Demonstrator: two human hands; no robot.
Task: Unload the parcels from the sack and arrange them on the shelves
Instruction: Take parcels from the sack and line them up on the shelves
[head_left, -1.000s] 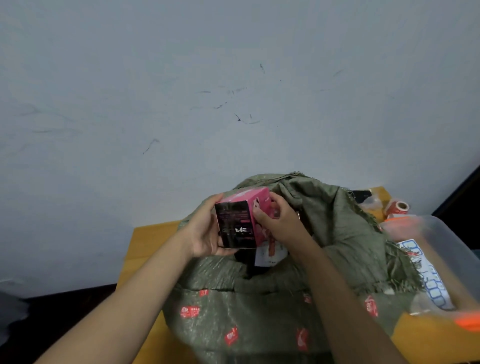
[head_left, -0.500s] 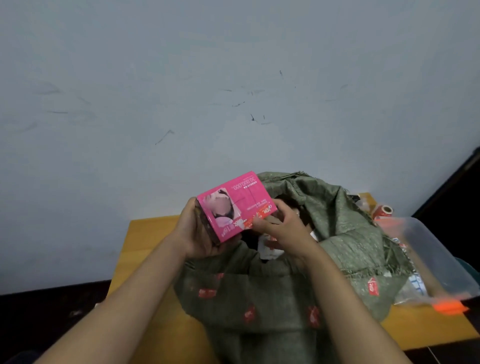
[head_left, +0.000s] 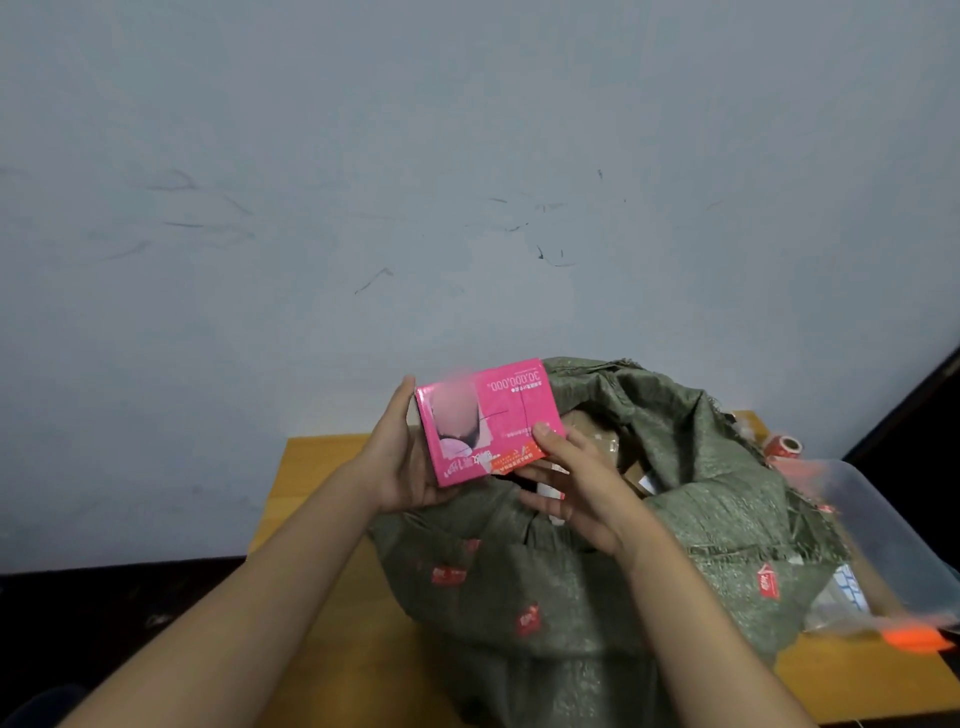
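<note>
We hold the pink box (head_left: 491, 421) up over the mouth of the green sack (head_left: 597, 561), at about twelve o'clock from our chest, with both hands on it. Our left hand (head_left: 402, 457) cups its left end, fingers laid straight up the side and palm under the lower corner, so this grip carries the box without curling round it that we can see. Our right hand (head_left: 576, 483) pinches the lower right corner, thumb on the printed face and the fingers behind. The box lies with its long axis running from about eight o'clock up to two o'clock, printed face toward us, the writing upside down. The sack sits on the yellow desk (head_left: 322, 467), its mouth open at one o'clock from the box, and brown parcels (head_left: 597, 441) show inside it. A clear plastic bin (head_left: 883, 519) stands at the sack's three o'clock side, a tape roll (head_left: 787, 447) just beyond. No shelves are in view, so we judge that the carry must turn us away from the desk; the left hand, seated under the box, looks the better one to take it alone.
</note>
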